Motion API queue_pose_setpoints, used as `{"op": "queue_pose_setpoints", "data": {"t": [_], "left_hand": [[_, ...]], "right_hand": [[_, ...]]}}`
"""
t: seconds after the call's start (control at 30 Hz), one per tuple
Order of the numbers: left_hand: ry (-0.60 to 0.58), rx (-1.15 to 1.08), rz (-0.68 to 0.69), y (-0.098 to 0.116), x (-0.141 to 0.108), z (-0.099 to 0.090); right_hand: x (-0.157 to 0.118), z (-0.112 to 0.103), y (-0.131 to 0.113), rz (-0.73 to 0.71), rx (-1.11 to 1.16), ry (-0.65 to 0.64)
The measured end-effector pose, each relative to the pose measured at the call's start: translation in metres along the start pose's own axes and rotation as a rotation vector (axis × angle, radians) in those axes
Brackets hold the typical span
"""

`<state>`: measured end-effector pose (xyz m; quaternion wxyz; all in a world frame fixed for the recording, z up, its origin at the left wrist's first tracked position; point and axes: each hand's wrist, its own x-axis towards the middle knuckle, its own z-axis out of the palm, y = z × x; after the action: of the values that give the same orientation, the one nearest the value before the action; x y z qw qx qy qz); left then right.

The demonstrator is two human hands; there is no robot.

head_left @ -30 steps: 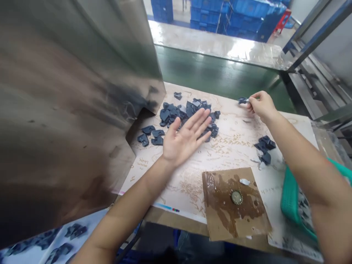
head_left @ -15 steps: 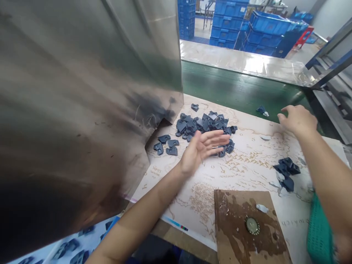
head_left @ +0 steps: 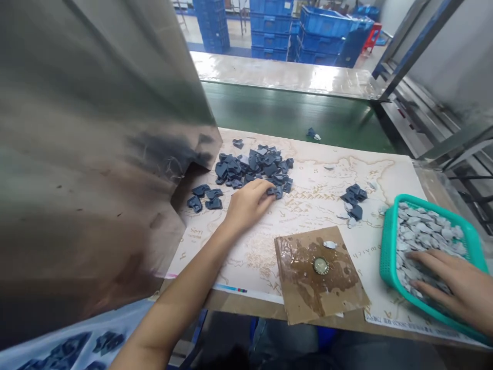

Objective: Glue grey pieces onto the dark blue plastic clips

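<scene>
My left hand [head_left: 248, 205] is at the near edge of a pile of dark blue-grey plastic pieces [head_left: 265, 162]. Its fingers are closed on one dark plastic piece [head_left: 274, 191]. On the right, my right hand [head_left: 452, 280] reaches into a green basket [head_left: 390, 246] full of small light grey pieces [head_left: 423, 228]. The thumb and fingers of that hand are apart, with the fingertips among the pieces. Several dark pieces [head_left: 205, 198] lie apart, left of the pile. A smaller dark cluster [head_left: 354, 198] with pale bits lies between pile and basket.
A wet brown cardboard square [head_left: 304, 303] bears a round ridged metal cap [head_left: 321, 265] and a pale piece [head_left: 330, 244]. A large metal panel [head_left: 96, 128] stands at left. Behind the map-printed sheet [head_left: 246, 246] runs a green belt [head_left: 277, 110]; blue crates [head_left: 269, 38] are stacked beyond.
My left hand has closed on a dark piece at the pile's near edge. My right hand has come from near the belt down into the basket. The view has shifted right.
</scene>
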<state>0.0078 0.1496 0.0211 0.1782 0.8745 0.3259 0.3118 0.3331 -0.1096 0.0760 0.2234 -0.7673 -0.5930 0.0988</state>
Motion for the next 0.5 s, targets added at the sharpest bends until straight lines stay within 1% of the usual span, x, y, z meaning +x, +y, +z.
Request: {"op": "queue_pose_setpoints", "data": {"t": [0.07, 0.1, 0.17, 0.27, 0.3, 0.37, 0.43, 0.5], "left_hand": [[0.02, -0.124, -0.058, 0.007, -0.001, -0.001], [0.023, -0.179, -0.085, 0.01, -0.002, -0.001], [0.017, -0.256, -0.119, 0.016, -0.003, -0.001], [0.049, -0.278, -0.097, 0.02, -0.006, 0.001], [0.065, -0.269, -0.078, 0.021, -0.007, 0.002], [0.087, -0.249, -0.037, 0.022, -0.009, 0.004], [0.097, -0.221, -0.007, 0.023, -0.01, 0.005], [0.121, -0.188, 0.013, 0.025, -0.011, 0.004]], "right_hand": [[-0.01, 0.002, -0.005, 0.028, -0.168, -0.136], [-0.013, 0.002, -0.011, 0.054, -0.248, -0.181], [-0.014, 0.001, -0.024, 0.096, -0.349, -0.222], [-0.015, 0.0, -0.036, 0.077, -0.392, -0.282], [-0.016, 0.001, -0.037, 0.059, -0.39, -0.289], [-0.018, 0.003, -0.035, 0.023, -0.385, -0.262], [-0.021, 0.006, -0.032, 0.01, -0.369, -0.191], [-0.022, 0.006, -0.032, 0.02, -0.306, -0.101]]}}
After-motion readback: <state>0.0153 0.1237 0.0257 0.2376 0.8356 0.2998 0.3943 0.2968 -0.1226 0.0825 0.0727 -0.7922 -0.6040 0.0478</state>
